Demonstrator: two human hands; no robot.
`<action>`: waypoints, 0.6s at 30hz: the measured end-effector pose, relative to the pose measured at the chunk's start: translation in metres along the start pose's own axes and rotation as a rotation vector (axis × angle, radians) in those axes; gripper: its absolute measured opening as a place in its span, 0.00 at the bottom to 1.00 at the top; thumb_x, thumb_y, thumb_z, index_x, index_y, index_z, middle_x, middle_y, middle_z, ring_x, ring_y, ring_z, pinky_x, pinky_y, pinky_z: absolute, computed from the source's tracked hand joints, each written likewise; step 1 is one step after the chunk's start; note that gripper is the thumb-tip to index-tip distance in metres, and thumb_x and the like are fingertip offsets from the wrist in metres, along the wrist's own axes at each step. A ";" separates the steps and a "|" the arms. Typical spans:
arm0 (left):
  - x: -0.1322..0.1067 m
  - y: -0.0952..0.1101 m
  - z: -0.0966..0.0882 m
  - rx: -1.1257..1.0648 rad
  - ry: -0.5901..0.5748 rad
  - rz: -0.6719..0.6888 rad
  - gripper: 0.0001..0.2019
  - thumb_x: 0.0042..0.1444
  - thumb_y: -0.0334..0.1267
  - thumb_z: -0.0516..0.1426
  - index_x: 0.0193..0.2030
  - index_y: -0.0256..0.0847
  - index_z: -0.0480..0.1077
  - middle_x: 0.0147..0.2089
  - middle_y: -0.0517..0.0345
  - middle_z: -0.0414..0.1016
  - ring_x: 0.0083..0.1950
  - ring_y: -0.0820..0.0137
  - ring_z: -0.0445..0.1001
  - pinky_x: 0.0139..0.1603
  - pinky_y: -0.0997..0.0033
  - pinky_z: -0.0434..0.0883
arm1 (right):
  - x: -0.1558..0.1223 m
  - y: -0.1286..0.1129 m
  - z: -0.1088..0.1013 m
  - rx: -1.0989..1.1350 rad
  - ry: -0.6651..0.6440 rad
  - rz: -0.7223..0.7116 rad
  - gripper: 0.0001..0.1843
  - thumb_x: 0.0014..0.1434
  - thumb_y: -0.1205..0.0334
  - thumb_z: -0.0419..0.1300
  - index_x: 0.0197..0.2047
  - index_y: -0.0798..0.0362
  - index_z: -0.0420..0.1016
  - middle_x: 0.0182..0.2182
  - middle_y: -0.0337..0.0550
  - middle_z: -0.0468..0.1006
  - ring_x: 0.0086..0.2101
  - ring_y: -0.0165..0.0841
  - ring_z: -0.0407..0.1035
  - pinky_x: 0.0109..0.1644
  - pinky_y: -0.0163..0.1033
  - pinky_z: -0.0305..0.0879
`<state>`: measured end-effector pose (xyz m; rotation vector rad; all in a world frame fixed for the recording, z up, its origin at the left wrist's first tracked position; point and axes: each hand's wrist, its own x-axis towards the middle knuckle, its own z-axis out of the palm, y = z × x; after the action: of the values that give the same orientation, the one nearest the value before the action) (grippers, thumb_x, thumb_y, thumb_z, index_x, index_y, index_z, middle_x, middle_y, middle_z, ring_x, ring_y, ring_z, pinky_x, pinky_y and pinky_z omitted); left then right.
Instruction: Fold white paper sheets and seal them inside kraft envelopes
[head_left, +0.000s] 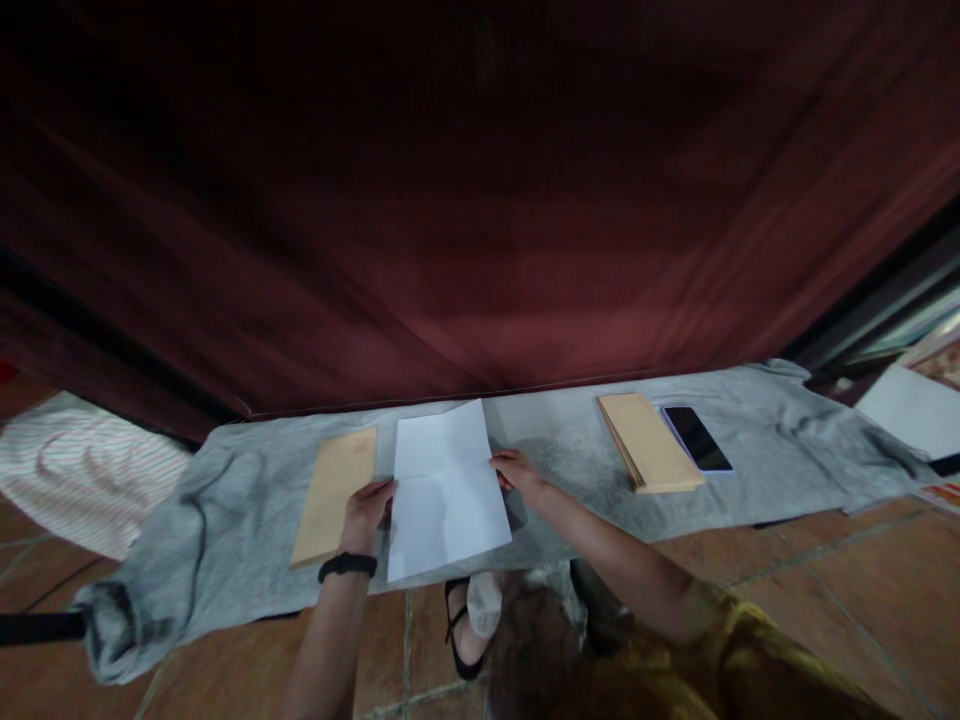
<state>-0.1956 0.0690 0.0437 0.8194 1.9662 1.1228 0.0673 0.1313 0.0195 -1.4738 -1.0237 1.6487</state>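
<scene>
A white sheet of paper point(444, 500) with a crease across its middle is held just over the grey cloth. My left hand point(369, 512), with a black band at the wrist, pinches its left edge near the crease. On the opposite edge, my right hand point(516, 470) grips the paper at about the same height; some of its fingers are hidden behind the sheet. Beside my left hand lies a tan envelope point(337, 490) with a faint reddish mark near its top. To the right of my right hand rests a stack of tan envelopes point(651, 440).
A dark-screened phone point(697, 438) lies right of the stack. Grey cloth point(562, 440) covers the narrow surface, with a dark red curtain point(480, 250) behind it. Striped fabric point(82, 470) is at far left, a white item point(911, 410) at far right. Below is tiled floor point(847, 580).
</scene>
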 end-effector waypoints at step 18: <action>-0.065 0.036 0.055 -0.091 -0.346 0.008 0.20 0.32 0.51 0.67 0.29 0.40 0.71 0.21 0.65 0.69 0.22 0.75 0.66 0.24 0.74 0.58 | -0.075 -0.021 -0.127 0.056 -0.032 -0.068 0.07 0.56 0.63 0.64 0.29 0.52 0.70 0.14 0.33 0.71 0.17 0.28 0.67 0.19 0.29 0.60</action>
<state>-0.1092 0.0560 0.0737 0.9069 1.6160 0.9917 0.2024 0.0884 0.0663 -1.3661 -1.0258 1.6437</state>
